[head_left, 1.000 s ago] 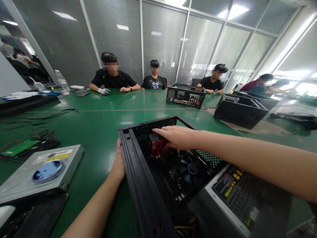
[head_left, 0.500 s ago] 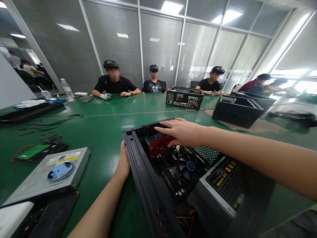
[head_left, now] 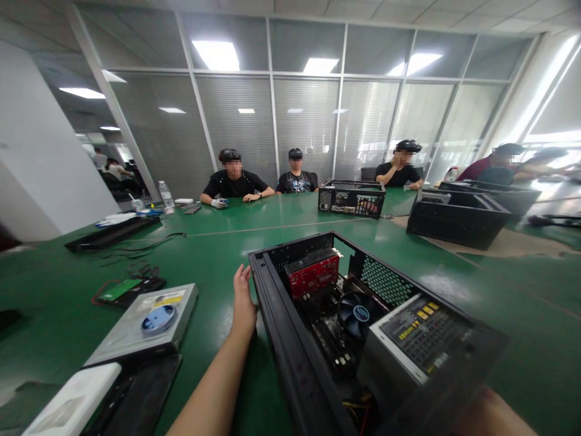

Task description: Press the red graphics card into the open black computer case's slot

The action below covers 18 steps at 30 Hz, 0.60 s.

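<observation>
A black computer case (head_left: 290, 345) lies on the green table with its upper side uncovered. Inside it are a red graphics card (head_left: 314, 275), a cooling fan (head_left: 356, 315) and a power supply (head_left: 422, 333) with a printed label. Beside the case's left wall is my left hand (head_left: 244, 300), fingers pointing up and free of any grip; whether it touches the wall is hard to tell. At the lower right, my right hand (head_left: 492, 412) is blurred and partly covered by the near right part of the case, its fingers hidden.
Left of the case lie an optical drive (head_left: 136, 324) with a round blue-topped item (head_left: 158, 319) on it, a white box (head_left: 75, 402) and a green circuit board (head_left: 120, 289). Farther off stand other black cases (head_left: 351, 200) (head_left: 456, 221). Several people sit across the table.
My right hand has left the graphics card area and dropped to the lower right by the case. My left hand's fingers have risen slightly beside the wall. The camera view has shifted.
</observation>
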Motion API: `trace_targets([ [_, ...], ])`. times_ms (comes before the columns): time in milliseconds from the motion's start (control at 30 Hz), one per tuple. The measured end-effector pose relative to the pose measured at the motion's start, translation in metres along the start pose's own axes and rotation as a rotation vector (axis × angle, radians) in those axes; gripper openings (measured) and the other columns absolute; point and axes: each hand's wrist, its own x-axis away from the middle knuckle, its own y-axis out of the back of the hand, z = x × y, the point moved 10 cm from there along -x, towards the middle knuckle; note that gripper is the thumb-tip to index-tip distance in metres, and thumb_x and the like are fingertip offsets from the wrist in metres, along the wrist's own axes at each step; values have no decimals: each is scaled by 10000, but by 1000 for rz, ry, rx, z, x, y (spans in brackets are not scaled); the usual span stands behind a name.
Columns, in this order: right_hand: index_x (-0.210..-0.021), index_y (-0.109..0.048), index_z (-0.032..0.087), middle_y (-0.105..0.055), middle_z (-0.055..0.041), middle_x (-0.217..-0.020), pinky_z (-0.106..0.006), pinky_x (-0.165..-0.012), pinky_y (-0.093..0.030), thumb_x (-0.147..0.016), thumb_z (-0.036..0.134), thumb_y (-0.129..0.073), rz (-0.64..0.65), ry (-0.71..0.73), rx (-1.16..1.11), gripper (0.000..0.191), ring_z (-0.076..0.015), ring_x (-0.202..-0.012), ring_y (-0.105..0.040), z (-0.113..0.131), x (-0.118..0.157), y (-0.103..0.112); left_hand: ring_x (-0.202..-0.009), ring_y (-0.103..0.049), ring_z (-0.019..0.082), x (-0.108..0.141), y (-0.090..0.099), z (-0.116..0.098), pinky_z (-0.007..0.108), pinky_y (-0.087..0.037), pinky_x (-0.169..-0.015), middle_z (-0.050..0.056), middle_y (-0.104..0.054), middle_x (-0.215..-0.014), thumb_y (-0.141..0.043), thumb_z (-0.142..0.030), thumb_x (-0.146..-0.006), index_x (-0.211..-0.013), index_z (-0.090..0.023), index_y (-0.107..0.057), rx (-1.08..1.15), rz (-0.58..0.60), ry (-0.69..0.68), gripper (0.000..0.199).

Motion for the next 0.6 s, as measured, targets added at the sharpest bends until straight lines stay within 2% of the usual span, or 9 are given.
trace_targets([
  [67,-748,-781,307,-683,-61,-599,-367,-619,-549,-838,571,-635,61,-56,50,315,-289,-715,-704,-10,-10,-19,-1342,-471,230,-8,33,7,455,-306,-1161,128,-520,-1425,-287,-564,-985,-1411,-223,-417,67,-185,-11,561],
  [167,-563,-708,210,-686,-89,-591,-329,-653,-518,-921,660,-443,224,-230,286,633,-242,-630,-682,-41,-91,-68,-1368,-437,226,-12,76,15,433,-273,-1177,129,-484,-1456,-340,-554,-982,-1412,-219,-422,94,-431,-55,551],
  [200,-639,-732,183,-722,-120,-693,-350,-746,-516,-945,660,-391,223,-277,368,662,-262,-730,-699,-51,-131,-81,-1377,-427,226,-12,82,18,422,-276,-1177,137,-464,-1471,-351,-553,-980,-1418,-211,-418,96,-466,-63,560],
  [267,-1080,-731,139,-714,-193,-1102,-434,-956,-450,-946,654,-412,211,-318,397,620,-331,-1085,-642,-64,-214,-111,-1398,-400,229,-14,80,21,406,-274,-1182,146,-417,-1507,-381,-549,-973,-1439,-203,-396,92,-435,-82,580],
  [300,-1340,-587,160,-590,-208,-1348,-500,-1051,-365,-929,671,-440,193,-307,393,672,-362,-1273,-516,-67,-251,-125,-1408,-388,230,-15,74,22,406,-268,-1187,143,-399,-1521,-394,-544,-971,-1450,-208,-384,85,-386,-95,585],
  [367,-1558,-264,209,-306,-224,-1573,-630,-1084,-251,-925,708,-392,177,-302,370,816,-412,-1422,-306,-73,-304,-151,-1415,-376,234,-15,61,22,420,-257,-1193,128,-385,-1533,-406,-526,-973,-1463,-227,-368,63,-295,-113,575],
  [433,-1587,-126,250,-193,-209,-1618,-672,-1084,-200,-933,719,-337,165,-273,340,832,-411,-1455,-230,-75,-331,-174,-1394,-397,243,-14,52,24,444,-266,-1184,121,-403,-1519,-406,-514,-975,-1453,-234,-380,33,-243,-105,554],
  [500,-1577,-167,262,-230,-189,-1611,-636,-1111,-188,-942,703,-346,152,-222,311,794,-375,-1451,-254,-72,-340,-190,-1350,-439,249,-13,46,27,459,-292,-1164,124,-434,-1488,-405,-513,-974,-1425,-228,-408,-1,-206,-80,534],
  [600,-1520,-311,213,-343,-183,-1554,-540,-1125,-239,-966,647,-374,133,-161,265,706,-324,-1410,-335,-65,-332,-204,-1288,-483,246,-13,40,30,456,-330,-1132,125,-478,-1435,-408,-515,-969,-1376,-218,-447,-51,-160,-54,506],
])
